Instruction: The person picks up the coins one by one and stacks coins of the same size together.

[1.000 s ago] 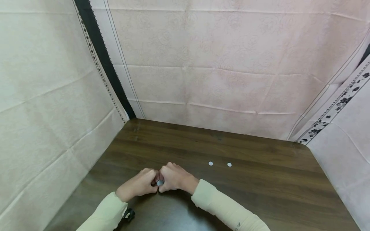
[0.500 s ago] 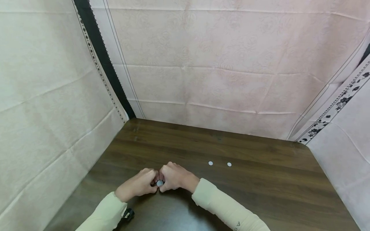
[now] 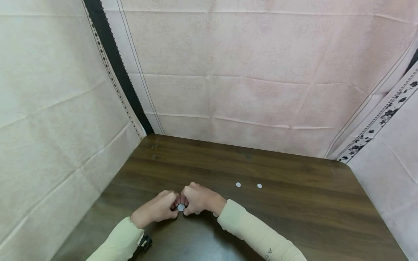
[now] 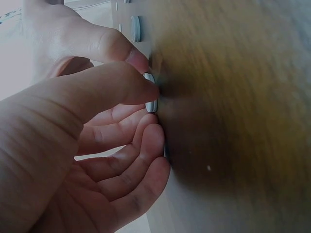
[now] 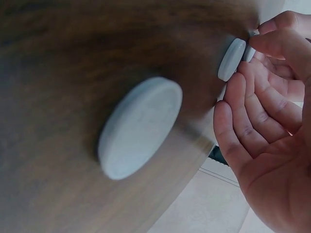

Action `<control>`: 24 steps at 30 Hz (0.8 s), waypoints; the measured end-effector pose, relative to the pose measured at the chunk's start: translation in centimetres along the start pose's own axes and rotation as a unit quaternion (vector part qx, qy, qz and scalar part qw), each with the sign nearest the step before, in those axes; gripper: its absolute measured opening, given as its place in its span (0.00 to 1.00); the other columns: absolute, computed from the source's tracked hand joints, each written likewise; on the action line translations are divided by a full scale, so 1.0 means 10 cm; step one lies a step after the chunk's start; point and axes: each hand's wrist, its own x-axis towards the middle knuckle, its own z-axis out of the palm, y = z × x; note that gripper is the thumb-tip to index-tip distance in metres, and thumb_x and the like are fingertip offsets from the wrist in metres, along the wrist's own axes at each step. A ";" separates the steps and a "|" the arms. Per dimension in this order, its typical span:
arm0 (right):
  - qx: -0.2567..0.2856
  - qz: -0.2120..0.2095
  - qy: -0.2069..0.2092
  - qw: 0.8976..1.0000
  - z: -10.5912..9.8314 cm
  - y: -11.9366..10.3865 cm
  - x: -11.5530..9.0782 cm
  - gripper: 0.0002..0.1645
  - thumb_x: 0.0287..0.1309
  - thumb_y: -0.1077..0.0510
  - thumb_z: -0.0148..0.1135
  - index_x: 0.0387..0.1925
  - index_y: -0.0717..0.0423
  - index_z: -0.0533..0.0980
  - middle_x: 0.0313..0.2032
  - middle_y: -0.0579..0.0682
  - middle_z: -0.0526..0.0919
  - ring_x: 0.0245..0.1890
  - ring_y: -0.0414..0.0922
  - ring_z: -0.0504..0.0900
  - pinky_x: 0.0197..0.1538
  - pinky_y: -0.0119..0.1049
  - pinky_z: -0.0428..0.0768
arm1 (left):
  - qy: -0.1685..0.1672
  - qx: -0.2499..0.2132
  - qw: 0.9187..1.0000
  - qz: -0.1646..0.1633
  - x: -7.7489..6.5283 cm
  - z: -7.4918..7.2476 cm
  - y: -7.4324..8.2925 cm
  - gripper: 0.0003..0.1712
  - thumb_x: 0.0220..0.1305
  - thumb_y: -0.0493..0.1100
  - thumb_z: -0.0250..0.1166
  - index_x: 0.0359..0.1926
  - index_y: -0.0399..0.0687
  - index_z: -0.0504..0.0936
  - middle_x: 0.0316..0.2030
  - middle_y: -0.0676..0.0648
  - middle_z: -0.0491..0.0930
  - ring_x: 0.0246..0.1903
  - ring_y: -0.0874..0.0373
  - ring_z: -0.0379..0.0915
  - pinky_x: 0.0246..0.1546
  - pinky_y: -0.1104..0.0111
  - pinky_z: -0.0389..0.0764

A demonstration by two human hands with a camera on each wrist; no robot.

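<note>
On a brown wooden table, a small round white disc (image 3: 181, 207) lies between my two hands. My left hand (image 3: 156, 208) pinches it from the left, its thumb (image 4: 138, 87) across the near side and its fingers behind. From the right, my right hand (image 3: 199, 199) holds the same disc with thumb and curled fingers. Seen edge-on in the left wrist view, the disc (image 4: 152, 104) looks layered; I cannot tell whether it is one or a stack. Under the right hand, two more white discs show partly: one close to the fingers (image 5: 232, 59), another (image 5: 141, 128) nearer the wrist.
Two further white discs (image 3: 238, 184) (image 3: 259, 186) lie apart on the table (image 3: 294, 203) to the right of the hands. Pale cloth (image 3: 248, 72) hangs behind the table and at both sides. A black device (image 3: 145, 243) sits at the left wrist.
My right hand has shifted slightly right and away. More of the pinched disc shows, and edges of two discs have come into sight below the right hand. The left hand stays in place.
</note>
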 end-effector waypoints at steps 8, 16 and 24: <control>0.009 -0.002 -0.006 1.000 -0.01 -0.01 0.00 0.09 0.53 0.57 0.81 0.30 0.47 0.84 0.25 0.33 0.83 0.24 0.28 0.79 0.32 0.23 0.78 | -0.004 -0.008 1.000 -0.003 0.00 0.00 0.00 0.10 0.54 0.30 0.72 0.30 0.44 0.79 0.26 0.52 0.76 0.27 0.71 0.64 0.28 0.76 0.72; 0.000 -0.021 -0.029 0.999 -0.09 0.02 -0.03 0.11 0.56 0.55 0.80 0.39 0.50 0.87 0.35 0.38 0.89 0.34 0.27 0.83 0.39 0.19 0.80 | -0.013 -0.016 1.000 -0.011 0.01 0.00 0.01 0.08 0.55 0.30 0.72 0.32 0.43 0.80 0.28 0.52 0.78 0.28 0.68 0.69 0.29 0.76 0.75; 0.010 -0.028 -0.014 0.999 -0.27 0.10 -0.22 0.14 0.57 0.56 0.78 0.44 0.55 0.87 0.38 0.43 0.90 0.38 0.29 0.85 0.43 0.20 0.81 | -0.022 -0.024 0.999 -0.025 0.01 -0.02 0.02 0.08 0.56 0.31 0.73 0.35 0.42 0.82 0.31 0.51 0.80 0.30 0.67 0.73 0.31 0.74 0.78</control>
